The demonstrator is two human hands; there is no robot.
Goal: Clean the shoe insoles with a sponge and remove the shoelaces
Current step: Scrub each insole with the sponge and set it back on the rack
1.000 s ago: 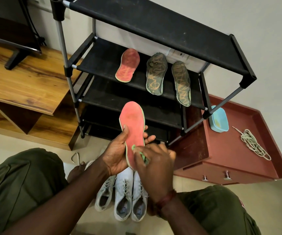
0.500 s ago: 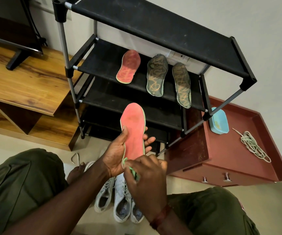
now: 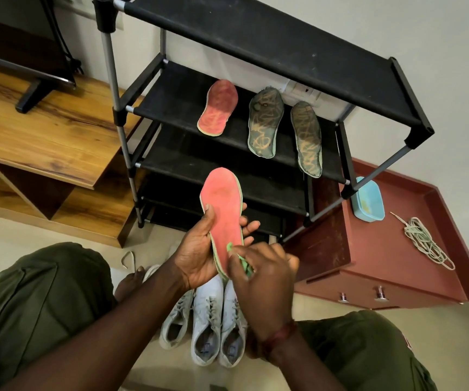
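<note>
My left hand (image 3: 199,249) holds a red insole (image 3: 223,204) with a green edge upright in front of me, thumb on its face and fingers behind. My right hand (image 3: 261,280) grips a small green sponge (image 3: 241,261) against the heel end of that insole; most of the sponge is hidden by my fingers. A second red insole (image 3: 218,108) and two dark patterned insoles (image 3: 264,122) (image 3: 306,139) lie on a shelf of the black rack (image 3: 256,40). Several white laced shoes (image 3: 208,328) stand on the floor below my hands. A loose bundle of shoelaces (image 3: 425,244) lies on the red cabinet (image 3: 369,263).
A light blue tub (image 3: 367,200) sits on the red cabinet beside the rack's right leg. A wooden TV stand (image 3: 44,131) with a screen on it is at the left. One loose lace (image 3: 128,259) lies on the floor by my left knee.
My right hand with the sponge slid down toward the heel of the insole, then came back up a little. My left hand kept the insole nearly still.
</note>
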